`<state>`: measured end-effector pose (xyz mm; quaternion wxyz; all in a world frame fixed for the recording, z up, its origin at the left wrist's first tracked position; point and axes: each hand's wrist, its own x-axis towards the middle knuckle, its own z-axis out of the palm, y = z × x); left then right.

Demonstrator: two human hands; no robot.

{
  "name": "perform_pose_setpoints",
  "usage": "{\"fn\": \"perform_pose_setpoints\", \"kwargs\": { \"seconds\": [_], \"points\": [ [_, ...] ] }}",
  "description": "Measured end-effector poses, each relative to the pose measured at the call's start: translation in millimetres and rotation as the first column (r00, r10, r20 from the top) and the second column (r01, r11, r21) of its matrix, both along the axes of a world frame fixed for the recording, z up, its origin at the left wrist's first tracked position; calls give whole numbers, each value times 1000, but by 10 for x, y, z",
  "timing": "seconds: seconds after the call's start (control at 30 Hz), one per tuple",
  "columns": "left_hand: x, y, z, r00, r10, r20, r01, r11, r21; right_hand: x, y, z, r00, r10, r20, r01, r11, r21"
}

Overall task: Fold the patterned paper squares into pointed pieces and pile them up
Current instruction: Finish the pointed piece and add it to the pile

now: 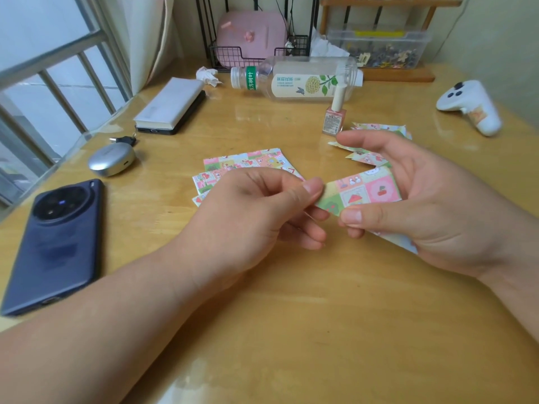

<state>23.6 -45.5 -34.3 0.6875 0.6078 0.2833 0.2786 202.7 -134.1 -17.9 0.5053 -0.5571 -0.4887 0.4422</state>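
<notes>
Above the table's middle I hold a folded strip of patterned paper (364, 191), pink and green squares with fruit pictures. My left hand (262, 205) pinches its left end between thumb and fingers. My right hand (414, 199) grips its right part, thumb on the lower edge. Behind my left hand a stack of flat patterned squares (248, 163) lies on the table, partly hidden. Behind my right hand lies a pile of folded pointed pieces (379, 129), mostly covered by my fingers.
A dark blue phone (55, 243) lies at the left, a silver earbud case (112, 158) beyond it. A nail polish bottle (335, 115), a lying plastic bottle (306, 80), a white controller (469, 106) and a power bank (172, 104) are further back on the wooden table (291, 301).
</notes>
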Motion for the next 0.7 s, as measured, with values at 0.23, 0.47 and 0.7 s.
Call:
{"fn": "perform_pose_setpoints", "kwargs": {
  "seconds": [0.23,0.47,0.7],
  "points": [
    [25,-15,-32,999,-28,36,28,1000,-2,-59,2,-10,999,-27,-18,27,1000,-17],
    [8,21,-40,998,-33,46,33,999,-5,-94,-6,11,998,-38,-54,34,997,-74],
    [9,28,-24,999,-8,44,7,1000,5,-16,-43,111,994,-51,-95,43,995,-90]
  ]
}}
